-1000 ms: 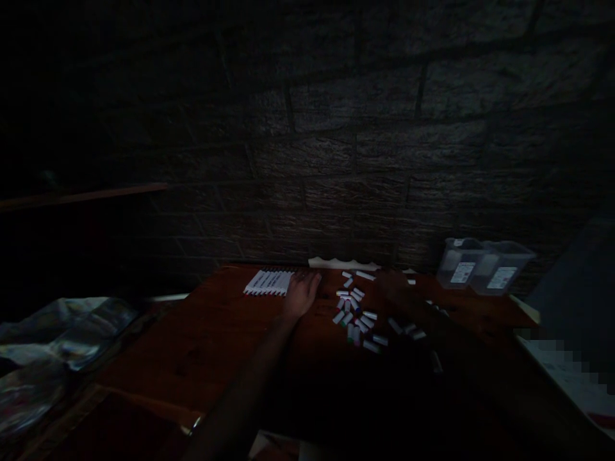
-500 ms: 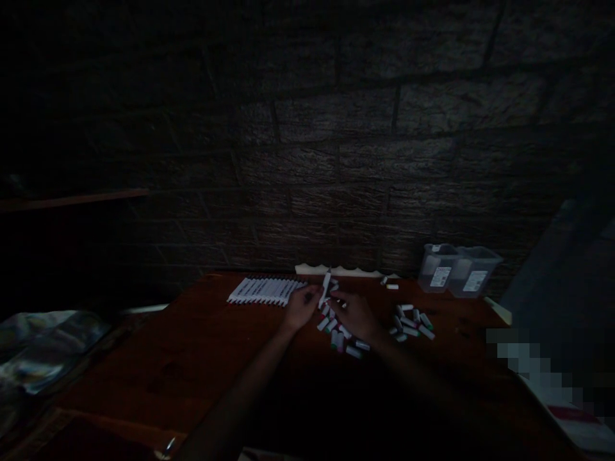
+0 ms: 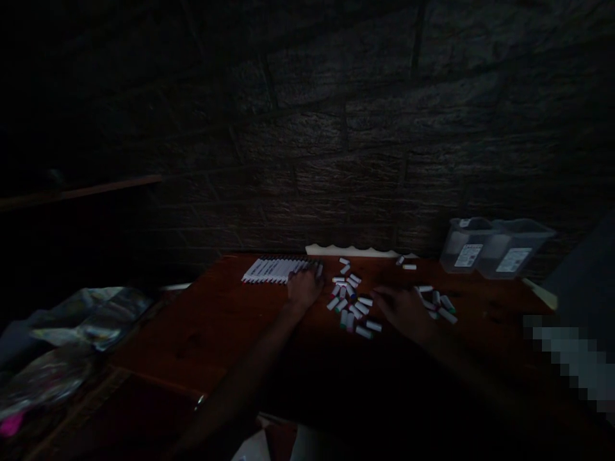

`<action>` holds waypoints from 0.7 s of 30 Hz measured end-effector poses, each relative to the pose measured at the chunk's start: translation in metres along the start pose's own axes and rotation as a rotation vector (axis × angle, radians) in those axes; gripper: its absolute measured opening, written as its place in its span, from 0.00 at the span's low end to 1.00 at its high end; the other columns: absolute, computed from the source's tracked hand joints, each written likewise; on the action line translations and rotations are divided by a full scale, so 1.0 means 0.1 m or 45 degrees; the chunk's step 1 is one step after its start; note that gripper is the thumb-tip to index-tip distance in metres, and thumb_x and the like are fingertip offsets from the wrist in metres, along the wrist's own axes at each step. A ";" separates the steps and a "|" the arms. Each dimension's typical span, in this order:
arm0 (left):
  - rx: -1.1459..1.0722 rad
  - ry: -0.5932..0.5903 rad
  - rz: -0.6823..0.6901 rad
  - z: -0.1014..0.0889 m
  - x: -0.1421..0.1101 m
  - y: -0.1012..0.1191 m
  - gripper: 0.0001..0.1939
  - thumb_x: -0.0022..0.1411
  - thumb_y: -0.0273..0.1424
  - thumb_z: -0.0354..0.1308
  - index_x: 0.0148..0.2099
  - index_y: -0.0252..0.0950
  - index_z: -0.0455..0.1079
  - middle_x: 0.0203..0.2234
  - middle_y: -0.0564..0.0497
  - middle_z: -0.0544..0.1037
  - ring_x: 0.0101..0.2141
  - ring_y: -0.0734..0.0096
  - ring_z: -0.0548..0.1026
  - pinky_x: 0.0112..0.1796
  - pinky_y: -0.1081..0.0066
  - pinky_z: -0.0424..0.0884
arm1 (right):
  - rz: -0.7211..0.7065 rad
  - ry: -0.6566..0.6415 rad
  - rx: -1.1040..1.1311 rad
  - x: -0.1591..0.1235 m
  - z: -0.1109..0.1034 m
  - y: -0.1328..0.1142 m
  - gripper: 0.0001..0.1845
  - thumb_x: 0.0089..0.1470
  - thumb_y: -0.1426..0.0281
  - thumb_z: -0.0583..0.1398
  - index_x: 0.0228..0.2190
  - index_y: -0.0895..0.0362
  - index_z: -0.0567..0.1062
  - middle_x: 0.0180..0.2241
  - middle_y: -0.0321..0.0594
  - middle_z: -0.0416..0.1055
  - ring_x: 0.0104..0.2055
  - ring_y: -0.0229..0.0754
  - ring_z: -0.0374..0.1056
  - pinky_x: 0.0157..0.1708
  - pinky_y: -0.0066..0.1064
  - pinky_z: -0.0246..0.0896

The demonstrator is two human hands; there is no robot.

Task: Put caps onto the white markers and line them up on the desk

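In the dim head view, my left hand [image 3: 305,286] is at the right end of a row of white markers [image 3: 269,269] laid side by side. Its fingers are closed on a marker [image 3: 319,269], mostly hidden by the hand. My right hand [image 3: 406,312] hovers over the table between two groups of loose caps, fingers apart and pointing left, with nothing visible in them. The larger group of white caps with coloured ends [image 3: 350,301] lies between my hands. Part of the smaller cap group [image 3: 446,304] shows just beyond my right hand.
Two clear plastic containers [image 3: 500,250] with labels stand at the back right of the brown wooden table [image 3: 216,320]. Two caps [image 3: 409,267] lie near the back edge, by a wavy pale strip [image 3: 355,251]. Crumpled plastic bags [image 3: 96,314] lie at left. A brick wall rises behind.
My left hand has moved the marker from above the caps to the row's right end. My right hand has drawn away to the right, apart from the marker. The view has shifted.
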State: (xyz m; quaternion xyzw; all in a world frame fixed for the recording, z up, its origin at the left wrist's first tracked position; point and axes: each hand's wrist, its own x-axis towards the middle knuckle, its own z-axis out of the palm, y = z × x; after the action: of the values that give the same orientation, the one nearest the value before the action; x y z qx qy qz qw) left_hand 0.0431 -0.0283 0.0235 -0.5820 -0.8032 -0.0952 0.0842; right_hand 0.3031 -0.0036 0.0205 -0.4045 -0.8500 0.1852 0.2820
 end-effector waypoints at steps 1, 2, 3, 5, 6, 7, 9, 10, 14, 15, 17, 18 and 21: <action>0.005 -0.004 -0.012 0.00 -0.01 -0.01 0.17 0.64 0.40 0.51 0.49 0.37 0.71 0.38 0.40 0.81 0.41 0.53 0.78 0.48 0.56 0.66 | -0.013 -0.011 -0.001 0.00 0.01 0.00 0.16 0.61 0.64 0.52 0.39 0.51 0.80 0.39 0.38 0.80 0.39 0.44 0.76 0.43 0.34 0.68; 0.006 -0.008 -0.026 -0.01 -0.01 -0.02 0.18 0.64 0.41 0.51 0.50 0.36 0.70 0.38 0.40 0.81 0.41 0.53 0.78 0.47 0.56 0.67 | -0.019 -0.016 -0.009 0.00 0.02 0.00 0.16 0.61 0.64 0.52 0.39 0.51 0.80 0.39 0.38 0.80 0.39 0.44 0.76 0.42 0.34 0.68; 0.004 -0.014 -0.039 -0.01 -0.02 -0.03 0.18 0.64 0.41 0.52 0.49 0.36 0.70 0.37 0.40 0.81 0.40 0.53 0.78 0.46 0.57 0.68 | -0.016 -0.011 -0.025 0.00 0.02 0.02 0.17 0.61 0.63 0.52 0.39 0.51 0.80 0.38 0.38 0.81 0.38 0.44 0.76 0.42 0.33 0.68; -0.004 -0.027 -0.060 -0.02 -0.03 -0.07 0.16 0.64 0.42 0.51 0.46 0.37 0.72 0.37 0.41 0.81 0.40 0.54 0.79 0.44 0.59 0.69 | 0.005 0.026 -0.066 0.00 0.02 0.06 0.17 0.62 0.62 0.52 0.38 0.52 0.80 0.37 0.39 0.81 0.36 0.45 0.76 0.41 0.33 0.68; -0.009 -0.032 -0.064 -0.03 -0.04 -0.10 0.16 0.64 0.42 0.51 0.43 0.38 0.73 0.36 0.42 0.81 0.40 0.55 0.79 0.44 0.60 0.69 | 0.017 0.045 -0.085 0.01 0.01 0.09 0.18 0.62 0.61 0.52 0.38 0.52 0.80 0.36 0.40 0.81 0.36 0.45 0.77 0.40 0.33 0.68; -0.014 -0.038 -0.065 -0.03 -0.04 -0.12 0.16 0.65 0.43 0.50 0.40 0.38 0.74 0.35 0.43 0.81 0.39 0.55 0.79 0.43 0.61 0.70 | 0.029 0.061 -0.098 0.01 0.00 0.11 0.18 0.61 0.61 0.52 0.38 0.52 0.80 0.36 0.40 0.81 0.36 0.45 0.77 0.41 0.33 0.68; -0.023 -0.049 -0.061 -0.03 -0.04 -0.16 0.18 0.65 0.44 0.49 0.36 0.39 0.75 0.34 0.43 0.81 0.39 0.56 0.79 0.41 0.62 0.70 | 0.045 0.075 -0.107 0.02 -0.01 0.14 0.18 0.61 0.61 0.52 0.38 0.52 0.81 0.37 0.40 0.81 0.38 0.45 0.77 0.41 0.33 0.68; -0.025 -0.054 -0.058 -0.03 -0.04 -0.18 0.19 0.65 0.45 0.49 0.35 0.39 0.75 0.33 0.44 0.81 0.38 0.55 0.79 0.40 0.63 0.71 | 0.049 0.074 -0.105 0.02 -0.01 0.14 0.18 0.61 0.61 0.53 0.38 0.52 0.81 0.38 0.40 0.81 0.38 0.46 0.77 0.41 0.33 0.68; -0.020 -0.063 -0.048 -0.01 -0.03 -0.19 0.19 0.65 0.44 0.49 0.36 0.39 0.76 0.34 0.43 0.81 0.39 0.55 0.79 0.41 0.63 0.71 | 0.047 0.071 -0.102 0.03 -0.01 0.14 0.18 0.61 0.62 0.52 0.38 0.53 0.81 0.39 0.41 0.80 0.39 0.47 0.77 0.40 0.34 0.69; -0.016 -0.063 -0.048 -0.01 -0.03 -0.18 0.18 0.65 0.43 0.49 0.37 0.39 0.76 0.35 0.43 0.81 0.40 0.55 0.78 0.42 0.63 0.71 | 0.043 0.073 -0.102 0.03 -0.01 0.14 0.18 0.61 0.62 0.52 0.38 0.53 0.81 0.39 0.41 0.80 0.39 0.47 0.77 0.41 0.35 0.69; -0.008 -0.068 -0.050 -0.01 -0.02 -0.16 0.17 0.64 0.42 0.50 0.38 0.39 0.76 0.35 0.44 0.81 0.41 0.56 0.78 0.42 0.63 0.71 | 0.039 0.070 -0.102 0.04 -0.02 0.14 0.18 0.61 0.62 0.52 0.39 0.53 0.81 0.39 0.41 0.80 0.39 0.47 0.77 0.42 0.35 0.69; -0.005 -0.072 -0.051 -0.01 -0.02 -0.15 0.16 0.64 0.41 0.51 0.38 0.39 0.77 0.35 0.44 0.81 0.41 0.57 0.78 0.42 0.64 0.71 | 0.041 0.068 -0.104 0.04 -0.02 0.14 0.18 0.60 0.62 0.52 0.39 0.53 0.81 0.39 0.41 0.80 0.39 0.47 0.77 0.42 0.35 0.69; -0.001 -0.078 -0.050 -0.02 -0.03 -0.12 0.14 0.64 0.39 0.51 0.38 0.40 0.77 0.36 0.46 0.82 0.40 0.58 0.78 0.42 0.65 0.71 | 0.049 0.060 -0.123 0.04 -0.03 0.15 0.18 0.61 0.62 0.52 0.38 0.53 0.81 0.38 0.40 0.81 0.38 0.46 0.77 0.40 0.34 0.69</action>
State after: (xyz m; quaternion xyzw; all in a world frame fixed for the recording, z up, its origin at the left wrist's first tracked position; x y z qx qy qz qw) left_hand 0.0331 -0.0350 0.0242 -0.5687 -0.8167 -0.0793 0.0576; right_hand 0.3116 0.0091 0.0154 -0.4381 -0.8432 0.1396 0.2785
